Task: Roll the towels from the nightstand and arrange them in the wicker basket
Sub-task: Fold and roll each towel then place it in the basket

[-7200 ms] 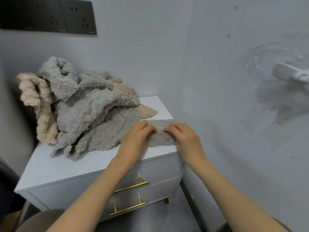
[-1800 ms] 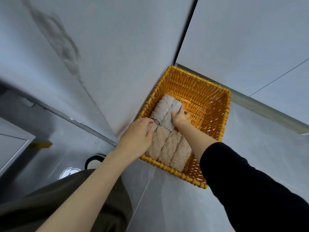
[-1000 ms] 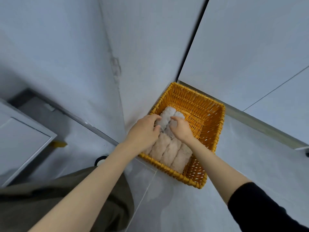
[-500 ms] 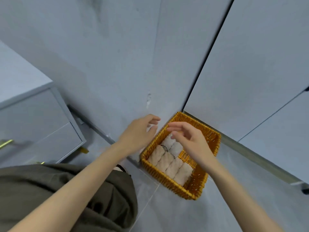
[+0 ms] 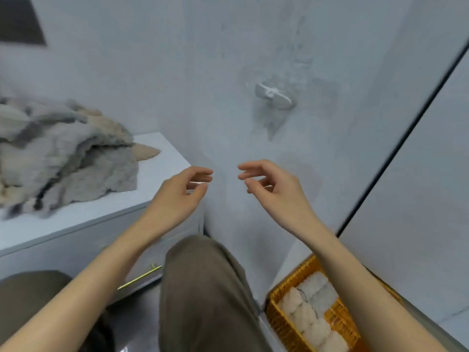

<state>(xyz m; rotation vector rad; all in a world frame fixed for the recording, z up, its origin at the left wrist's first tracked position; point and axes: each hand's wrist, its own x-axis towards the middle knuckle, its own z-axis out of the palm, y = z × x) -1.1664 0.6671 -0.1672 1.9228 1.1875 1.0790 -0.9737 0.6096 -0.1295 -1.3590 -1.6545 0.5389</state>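
Low at the right, on the floor against the wall: wicker basket point(image 5: 278, 317), orange-yellow weave, partly hidden behind the right forearm. Inside it, rolled towels point(image 5: 308, 316) packed side by side and touching, along the basket's left half. Beige rolls toward the near end, paler grey ones toward the far end (exact count lost to blur and to the forearm). Bare weave showing in the basket's right half.

On the white nightstand point(image 5: 101, 212) at left: loose heap of unrolled towels point(image 5: 66, 163), mostly grey with beige ones mixed in, spread over the left and back of the top, one beige corner poking out toward the wall. Gold drawer handle point(image 5: 139, 278) lower down on the front.

Left hand point(image 5: 177, 196) raised in the air, seen in front of the nightstand's right corner, palm turned inward, fingers loosely bent, thumb near the fingertips, gripping nothing. Right hand point(image 5: 274, 191) at the same height, facing it across a small gap, fingers likewise relaxed and half curled, empty. Neither in contact with towels, basket or nightstand. Both forearms bare.

Between the forearms, a knee in olive-brown trousers point(image 5: 203, 288). On the wall above the hands, a white hook point(image 5: 272, 95).
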